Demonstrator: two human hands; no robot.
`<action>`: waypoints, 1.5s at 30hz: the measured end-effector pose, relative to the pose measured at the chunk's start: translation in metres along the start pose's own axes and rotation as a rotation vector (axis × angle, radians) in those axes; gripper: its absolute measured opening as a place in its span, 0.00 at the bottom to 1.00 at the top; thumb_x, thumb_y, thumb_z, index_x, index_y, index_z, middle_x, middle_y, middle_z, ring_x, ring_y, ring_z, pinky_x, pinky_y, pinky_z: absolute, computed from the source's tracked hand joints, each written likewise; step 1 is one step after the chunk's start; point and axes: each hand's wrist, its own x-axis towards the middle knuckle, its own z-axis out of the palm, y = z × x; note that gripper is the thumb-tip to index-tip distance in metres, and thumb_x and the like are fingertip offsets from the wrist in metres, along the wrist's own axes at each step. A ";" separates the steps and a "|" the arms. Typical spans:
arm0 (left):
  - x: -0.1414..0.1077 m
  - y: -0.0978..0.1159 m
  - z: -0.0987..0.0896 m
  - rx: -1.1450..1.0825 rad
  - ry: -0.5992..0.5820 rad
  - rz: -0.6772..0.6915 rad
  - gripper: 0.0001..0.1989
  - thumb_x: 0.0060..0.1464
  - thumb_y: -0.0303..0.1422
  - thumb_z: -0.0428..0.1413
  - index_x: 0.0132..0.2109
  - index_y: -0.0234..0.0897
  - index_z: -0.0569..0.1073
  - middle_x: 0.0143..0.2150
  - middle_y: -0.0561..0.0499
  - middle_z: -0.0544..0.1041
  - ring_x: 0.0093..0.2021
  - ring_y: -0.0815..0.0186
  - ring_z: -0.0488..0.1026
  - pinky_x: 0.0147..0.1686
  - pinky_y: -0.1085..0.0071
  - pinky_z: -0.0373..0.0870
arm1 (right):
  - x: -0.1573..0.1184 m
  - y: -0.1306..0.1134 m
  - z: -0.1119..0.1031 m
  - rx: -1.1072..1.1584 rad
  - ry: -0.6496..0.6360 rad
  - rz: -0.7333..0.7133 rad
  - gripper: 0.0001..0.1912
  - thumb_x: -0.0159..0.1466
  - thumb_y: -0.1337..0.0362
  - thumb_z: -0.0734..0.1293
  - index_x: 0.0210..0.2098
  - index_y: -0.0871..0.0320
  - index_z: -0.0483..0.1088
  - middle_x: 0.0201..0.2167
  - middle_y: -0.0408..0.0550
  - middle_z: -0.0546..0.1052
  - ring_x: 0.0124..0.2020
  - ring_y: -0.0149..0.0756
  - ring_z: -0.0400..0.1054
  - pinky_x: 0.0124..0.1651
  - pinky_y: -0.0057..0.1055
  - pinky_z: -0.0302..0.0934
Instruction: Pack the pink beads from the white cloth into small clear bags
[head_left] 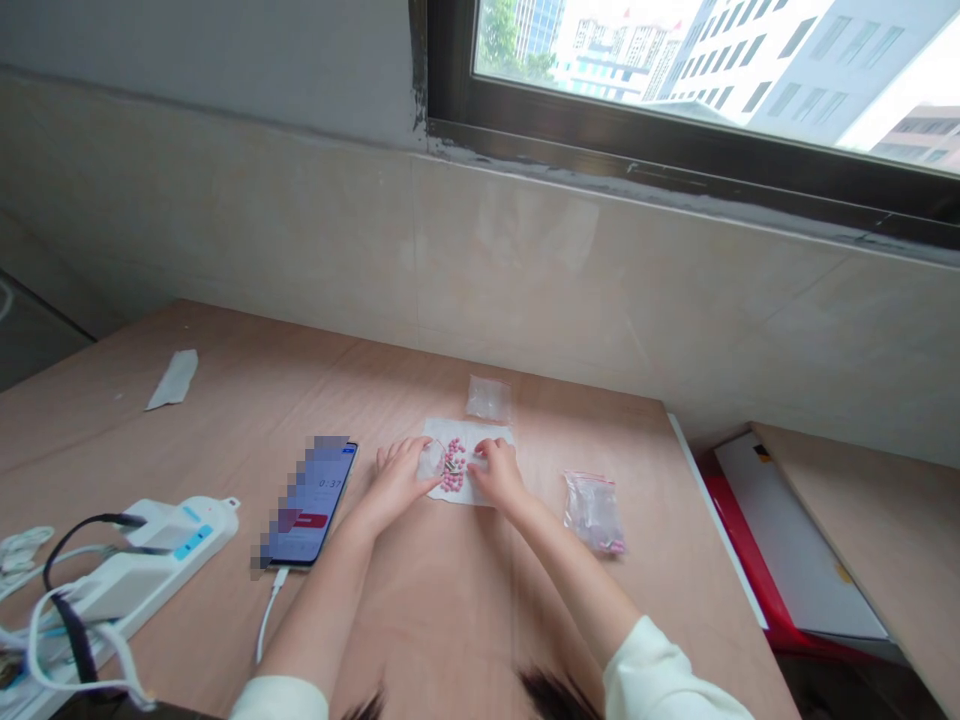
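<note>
Several small pink beads [452, 481] lie in a cluster on a white sheet of paper [472, 432] on the wooden table. At the left side of the sheet, my left hand [405, 472] has its thumb and fingers apart around a small clear plastic piece [430, 460], which it touches or holds; the contact is unclear. My right hand [496, 472] rests over the right part of the sheet, fingers bent toward the beads. Whether anything sits between its fingertips is too small to tell. A clear zip bag [489, 398] lies just behind the paper.
Right of my right arm lies another zip bag [594, 510] with pink bits inside. A phone [315, 505] on a cable lies left of my left arm. A power strip [165, 550] with cords is at the lower left, a paper scrap [174, 379] farther back. Behind the table [247, 350] stands a wall.
</note>
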 end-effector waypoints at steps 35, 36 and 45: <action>0.001 0.003 0.006 0.032 0.000 -0.009 0.22 0.43 0.35 0.53 0.47 0.36 0.62 0.48 0.45 0.67 0.51 0.58 0.60 0.50 0.62 0.49 | 0.017 -0.004 0.016 -0.090 0.002 0.033 0.03 0.53 0.70 0.61 0.24 0.61 0.66 0.29 0.54 0.69 0.36 0.41 0.59 0.34 0.30 0.51; 0.000 0.004 0.007 0.035 0.001 -0.011 0.22 0.43 0.35 0.53 0.47 0.36 0.62 0.48 0.45 0.68 0.50 0.58 0.61 0.50 0.62 0.49 | 0.016 -0.006 0.015 -0.059 0.005 0.043 0.04 0.53 0.70 0.60 0.24 0.61 0.65 0.28 0.54 0.69 0.35 0.40 0.59 0.34 0.30 0.51; -0.004 0.006 0.012 0.014 0.049 -0.031 0.23 0.43 0.38 0.53 0.48 0.36 0.62 0.48 0.45 0.68 0.50 0.57 0.61 0.48 0.62 0.52 | -0.004 -0.024 0.005 0.130 0.056 -0.026 0.07 0.56 0.66 0.59 0.31 0.59 0.67 0.35 0.51 0.67 0.40 0.38 0.56 0.42 0.31 0.50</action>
